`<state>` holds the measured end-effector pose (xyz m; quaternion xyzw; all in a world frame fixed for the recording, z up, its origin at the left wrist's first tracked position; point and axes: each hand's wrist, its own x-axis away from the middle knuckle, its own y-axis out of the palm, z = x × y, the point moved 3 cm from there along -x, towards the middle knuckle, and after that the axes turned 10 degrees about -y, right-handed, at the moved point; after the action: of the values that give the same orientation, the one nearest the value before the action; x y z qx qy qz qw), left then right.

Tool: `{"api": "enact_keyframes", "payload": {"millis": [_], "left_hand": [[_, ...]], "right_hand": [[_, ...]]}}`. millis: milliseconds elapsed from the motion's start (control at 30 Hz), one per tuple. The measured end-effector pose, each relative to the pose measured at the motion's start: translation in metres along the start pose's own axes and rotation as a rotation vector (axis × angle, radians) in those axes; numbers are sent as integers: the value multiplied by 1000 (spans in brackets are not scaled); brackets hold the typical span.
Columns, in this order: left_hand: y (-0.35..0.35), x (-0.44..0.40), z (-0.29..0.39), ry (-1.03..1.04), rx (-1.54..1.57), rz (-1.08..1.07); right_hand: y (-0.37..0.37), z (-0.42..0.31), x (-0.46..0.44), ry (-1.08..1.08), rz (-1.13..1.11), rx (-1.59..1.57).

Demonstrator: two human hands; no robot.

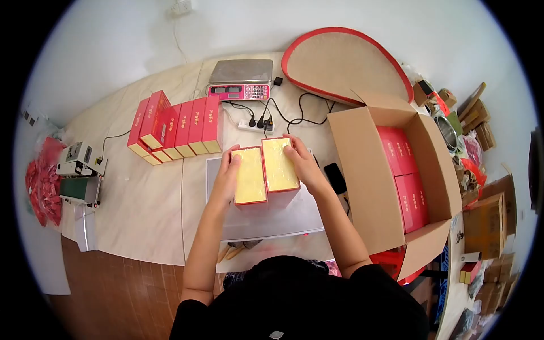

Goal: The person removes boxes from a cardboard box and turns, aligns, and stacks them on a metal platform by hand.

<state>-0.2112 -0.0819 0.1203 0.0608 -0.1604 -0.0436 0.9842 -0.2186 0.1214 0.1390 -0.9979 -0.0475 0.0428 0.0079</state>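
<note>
Two red boxes with yellow faces turned up are held side by side over a grey mat (243, 224). My left hand (228, 173) is closed on the outer side of the left box (249, 175). Round the right box (280, 164), at its outer side and top edge, my right hand (305, 164) is closed. The right box sits slightly farther from me than the left one. Clear wrap glints on both yellow faces. The undersides of the boxes are hidden.
Several red boxes (181, 130) stand in a row at the left. A scale (241, 79) and a power strip (256, 126) are behind. An open carton (371, 181) holding red boxes is at the right, beside a black phone (335, 178). A sealing machine (81, 170) stands far left.
</note>
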Motion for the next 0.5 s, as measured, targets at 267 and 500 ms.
{"api": "enact_keyframes", "payload": {"millis": [267,500], "left_hand": [[2,-2,0,-15,-10,8],[1,-2,5,-24,-56,17]], "right_hand": [[-1,17,3,-69,-3,34],[2,14,5,-25,-23,1]]}}
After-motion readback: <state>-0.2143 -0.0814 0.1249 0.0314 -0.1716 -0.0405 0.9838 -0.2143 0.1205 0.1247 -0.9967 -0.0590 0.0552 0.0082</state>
